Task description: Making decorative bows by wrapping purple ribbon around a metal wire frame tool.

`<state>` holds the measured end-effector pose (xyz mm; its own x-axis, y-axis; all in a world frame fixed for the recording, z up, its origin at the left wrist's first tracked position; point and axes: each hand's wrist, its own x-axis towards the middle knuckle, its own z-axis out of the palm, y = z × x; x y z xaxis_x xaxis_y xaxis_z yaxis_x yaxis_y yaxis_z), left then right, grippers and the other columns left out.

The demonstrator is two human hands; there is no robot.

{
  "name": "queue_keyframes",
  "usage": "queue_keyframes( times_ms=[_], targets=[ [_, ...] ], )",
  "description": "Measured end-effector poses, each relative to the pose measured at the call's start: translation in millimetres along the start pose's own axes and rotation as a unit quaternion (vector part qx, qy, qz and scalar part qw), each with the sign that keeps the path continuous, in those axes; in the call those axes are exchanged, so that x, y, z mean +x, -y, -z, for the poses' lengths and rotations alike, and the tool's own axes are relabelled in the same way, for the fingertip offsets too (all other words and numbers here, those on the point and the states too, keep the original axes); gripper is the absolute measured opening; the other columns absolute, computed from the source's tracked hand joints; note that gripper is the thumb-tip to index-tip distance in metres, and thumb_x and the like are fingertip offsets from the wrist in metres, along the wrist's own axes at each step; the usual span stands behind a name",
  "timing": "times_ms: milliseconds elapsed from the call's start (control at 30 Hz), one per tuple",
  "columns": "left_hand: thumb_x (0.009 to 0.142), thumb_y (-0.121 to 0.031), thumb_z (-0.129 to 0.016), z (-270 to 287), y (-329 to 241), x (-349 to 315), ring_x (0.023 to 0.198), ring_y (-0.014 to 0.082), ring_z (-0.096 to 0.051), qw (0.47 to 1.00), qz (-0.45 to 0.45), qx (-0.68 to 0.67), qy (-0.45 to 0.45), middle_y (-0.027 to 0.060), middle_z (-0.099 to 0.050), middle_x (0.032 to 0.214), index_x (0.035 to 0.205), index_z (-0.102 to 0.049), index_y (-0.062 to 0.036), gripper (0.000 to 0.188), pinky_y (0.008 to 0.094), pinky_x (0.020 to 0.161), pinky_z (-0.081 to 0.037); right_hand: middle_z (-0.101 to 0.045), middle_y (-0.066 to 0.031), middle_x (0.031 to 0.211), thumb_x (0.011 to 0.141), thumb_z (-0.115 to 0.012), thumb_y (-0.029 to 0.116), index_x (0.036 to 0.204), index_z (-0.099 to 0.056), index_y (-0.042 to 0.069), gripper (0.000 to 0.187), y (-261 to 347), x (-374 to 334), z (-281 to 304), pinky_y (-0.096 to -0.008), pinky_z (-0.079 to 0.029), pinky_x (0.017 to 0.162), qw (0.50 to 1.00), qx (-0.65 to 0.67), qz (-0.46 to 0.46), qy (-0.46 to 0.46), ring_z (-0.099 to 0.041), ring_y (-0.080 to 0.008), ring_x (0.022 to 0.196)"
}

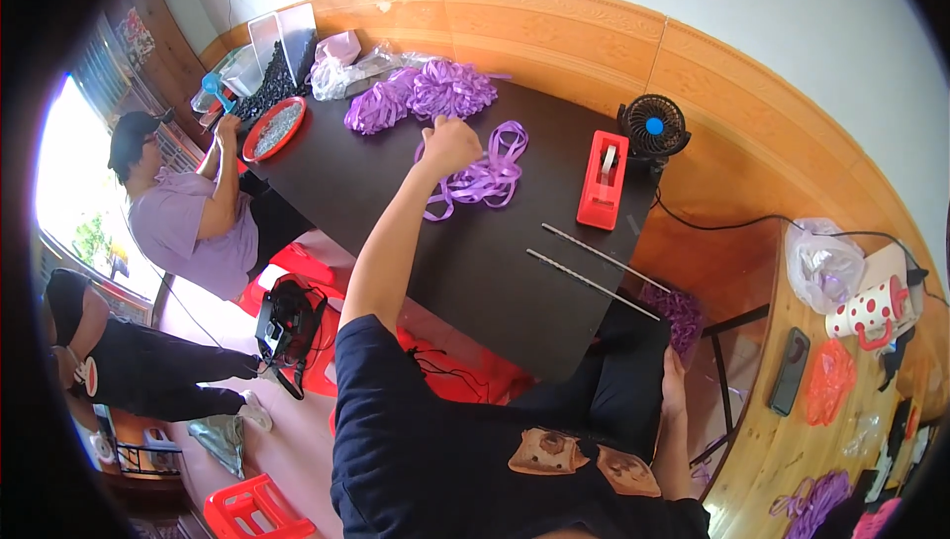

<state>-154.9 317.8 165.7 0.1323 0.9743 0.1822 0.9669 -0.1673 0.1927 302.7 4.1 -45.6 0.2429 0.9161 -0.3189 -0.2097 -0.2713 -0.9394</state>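
My left hand (452, 147) reaches far over the dark table (450, 277), its fingers closed on purple ribbon. Loose loops of this ribbon (487, 181) spread on the tabletop beneath and right of the hand. Just beyond lie two thicker purple ribbon bundles (453, 90), side by side. Down by my thigh at the table's right edge, my right hand (674, 384) lies fairly flat, with nothing visible in it; part of its fingers is hidden. Two thin patterned sticks (594, 285) lie near that hand, their ends past the table edge.
A red tape dispenser (601, 183) and black fan (654, 127) stand at the right. A co-worker (193, 212) handles a blue item beside a red tray (274, 130). The wooden side table (752, 460) bears a phone (790, 372) and dotted mug (867, 313).
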Motion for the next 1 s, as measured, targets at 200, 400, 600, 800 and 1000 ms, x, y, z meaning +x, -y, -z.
queue_keyframes(
  times_ms=[200, 400, 600, 800, 1000],
  targets=[
    [0.079, -0.013, -0.063, 110.5, -10.8, 21.7, 0.065, 0.0157, -0.06, 0.851, -0.02, -0.495, -0.175, 0.0061, -0.063, 0.07, 0.081, -0.067, 0.0023, 0.016, 0.0302, 0.065, -0.049, -0.055, -0.0069, 0.124, 0.098, -0.046, 0.031, 0.128, -0.05, 0.0, 0.044, 10.4, -8.5, -7.8, -0.0272, -0.039, 0.097, 0.998, 0.054, 0.001, 0.029, -0.052, -0.0164, 0.111],
    [0.089, -0.015, -0.06, 219.7, -37.2, 34.4, 0.064, 0.016, -0.062, 0.688, -0.147, -0.642, -0.305, 0.0064, -0.063, 0.079, 0.09, -0.063, 0.0022, 0.018, 0.0297, 0.066, -0.054, -0.056, -0.0079, 0.123, 0.097, -0.048, 0.033, 0.127, -0.05, -0.003, 0.047, -18.0, 8.7, 14.1, -0.0274, -0.04, 0.095, 1.0, 0.009, 0.004, -0.017, -0.053, -0.0175, 0.109],
    [0.09, -0.015, -0.055, 259.6, -58.0, 14.5, 0.057, 0.0181, -0.063, 0.657, -0.203, -0.647, -0.329, 0.0158, -0.066, 0.095, 0.098, -0.059, 0.0008, 0.018, 0.0289, 0.054, -0.053, -0.055, -0.0097, 0.122, 0.096, -0.053, 0.029, 0.126, -0.05, -0.003, 0.044, -6.5, -3.2, 2.9, -0.0277, -0.041, 0.094, 0.999, 0.017, -0.001, -0.04, -0.052, -0.0179, 0.109],
    [0.083, -0.01, -0.063, 221.8, -143.8, -72.8, 0.055, 0.0087, -0.059, 0.912, -0.171, -0.366, -0.07, 0.0036, -0.065, 0.073, 0.09, -0.068, -0.0004, 0.013, 0.0225, 0.058, -0.048, -0.057, -0.0107, 0.114, 0.09, -0.06, 0.01, 0.122, -0.05, -0.004, 0.037, 44.9, -26.8, -1.2, -0.0287, -0.04, 0.094, 0.921, -0.073, 0.249, -0.291, -0.053, -0.0183, 0.106],
    [0.08, 0.001, -0.062, 192.0, -210.0, -152.7, 0.059, 0.0121, -0.059, 0.867, -0.366, -0.334, 0.055, 0.0089, -0.062, 0.067, 0.083, -0.064, 0.0037, 0.005, 0.024, 0.053, -0.044, -0.057, -0.0117, 0.119, 0.075, -0.058, -0.01, 0.12, -0.052, -0.002, 0.046, 192.5, -76.4, -99.3, -0.0308, -0.042, 0.093, 0.932, 0.066, 0.355, 0.04, -0.056, -0.0196, 0.108]
  ],
)
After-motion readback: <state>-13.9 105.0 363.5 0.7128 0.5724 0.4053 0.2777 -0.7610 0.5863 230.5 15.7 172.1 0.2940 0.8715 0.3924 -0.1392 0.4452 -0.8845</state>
